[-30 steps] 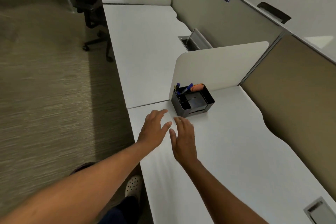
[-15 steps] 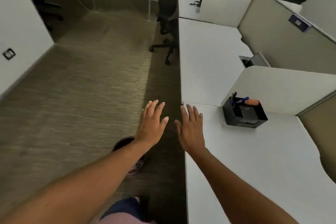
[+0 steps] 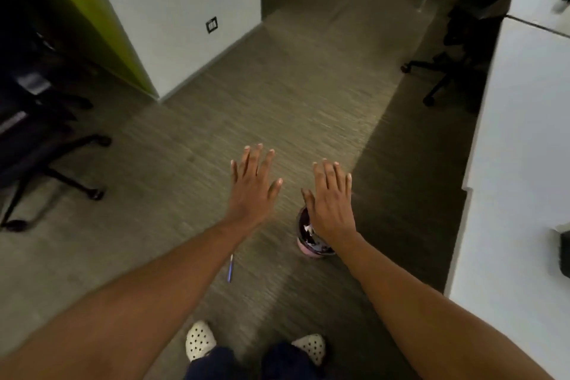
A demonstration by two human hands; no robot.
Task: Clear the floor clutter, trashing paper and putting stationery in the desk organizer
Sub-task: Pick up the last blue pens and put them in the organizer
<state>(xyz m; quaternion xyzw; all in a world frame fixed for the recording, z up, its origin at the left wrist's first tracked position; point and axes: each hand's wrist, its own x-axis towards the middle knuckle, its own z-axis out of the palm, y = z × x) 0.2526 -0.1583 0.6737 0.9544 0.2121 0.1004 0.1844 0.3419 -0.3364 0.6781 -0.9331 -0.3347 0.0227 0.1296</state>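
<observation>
On the grey-brown ribbed carpet floor (image 3: pixel 172 182), just beside the left forearm, lies a slim blue-and-white pen (image 3: pixel 230 269), the only stationery left in sight. Its long axis runs nearly straight from 12 to 6 o'clock, tipped slightly toward 1 o'clock at the far end, and its upper tip is hidden behind the forearm. From the left hand (image 3: pixel 251 187) the pen lies at about 6 o'clock, back toward the body; from the right hand (image 3: pixel 331 199) it lies at roughly 8 o'clock and farther off. I judge the left hand the nearer one, though it must draw back and drop to reach it.

Both hands hover palm down over the floor with fingers straight and spread, apart from each other, holding nothing. Under the right hand's palm, partly hidden by it, stands a small round pink-rimmed trash bin (image 3: pixel 310 239) with white scraps of paper inside; it sits at about 2 o'clock from the pen, near but not touching.

At 3 o'clock runs the white surface (image 3: pixel 521 139), and the dark corner of the black plastic desk organizer (image 3: pixel 565 253) shows at the frame edge. A pinch across the pen's middle, at right angles to its axis, looks the likely next need
</observation>
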